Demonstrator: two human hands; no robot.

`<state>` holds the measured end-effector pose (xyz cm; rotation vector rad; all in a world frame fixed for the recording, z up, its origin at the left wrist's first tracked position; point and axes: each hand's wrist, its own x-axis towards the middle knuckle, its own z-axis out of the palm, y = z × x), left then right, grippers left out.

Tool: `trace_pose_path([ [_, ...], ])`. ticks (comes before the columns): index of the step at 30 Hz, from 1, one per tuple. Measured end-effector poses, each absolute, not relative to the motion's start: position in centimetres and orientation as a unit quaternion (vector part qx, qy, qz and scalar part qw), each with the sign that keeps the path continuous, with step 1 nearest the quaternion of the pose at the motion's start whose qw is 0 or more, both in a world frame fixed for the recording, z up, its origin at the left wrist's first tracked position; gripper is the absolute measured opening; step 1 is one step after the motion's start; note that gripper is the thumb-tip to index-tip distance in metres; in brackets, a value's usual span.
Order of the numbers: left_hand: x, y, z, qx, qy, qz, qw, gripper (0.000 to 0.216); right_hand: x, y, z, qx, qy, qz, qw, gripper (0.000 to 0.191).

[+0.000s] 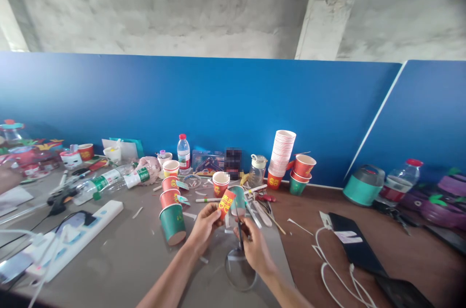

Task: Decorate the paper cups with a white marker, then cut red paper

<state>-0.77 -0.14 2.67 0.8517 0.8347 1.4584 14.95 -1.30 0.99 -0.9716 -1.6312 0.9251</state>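
Observation:
My left hand (206, 226) pinches a red piece of paper cup (227, 202) with yellow characters on it. My right hand (255, 245) is closed around dark scissors (239, 230), whose blades point up beside the red piece. Just below the scissors lies a round see-through object (240, 276), too unclear to name. Behind my hands stand a red paper cup (220, 184) and a green paper cup (238, 197). A row of paper cups, with a green one (172, 224) in front, stands left of my left hand.
A tall stack of cups (282, 152) stands at the back, near a glass jar (257, 170). Plastic bottles (100, 181) and a white power strip (78, 242) lie on the left. White cables and a dark power bank (355, 242) are on the right. Paper scraps litter the table.

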Motion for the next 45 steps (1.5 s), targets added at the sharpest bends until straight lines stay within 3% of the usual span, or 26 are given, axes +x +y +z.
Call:
trace_pose_path([
  [12, -1.7, 0.7, 2.2, 0.319, 0.351, 0.688, 0.549, 0.023, 14.8, -1.1, 0.3, -0.400, -0.695, 0.345, 0.487, 0.020],
  [29, -3.4, 2.3, 1.9, 0.223, 0.365, 0.780, 0.457, 0.041, 15.1, -2.2, 1.3, -0.395, -0.746, 0.411, 0.346, 0.013],
  [45, -3.7, 2.4, 1.9, 0.254, 0.350, 0.790, 0.434, 0.030, 15.3, -2.4, 1.5, -0.376, -0.770, 0.397, 0.328, 0.018],
])
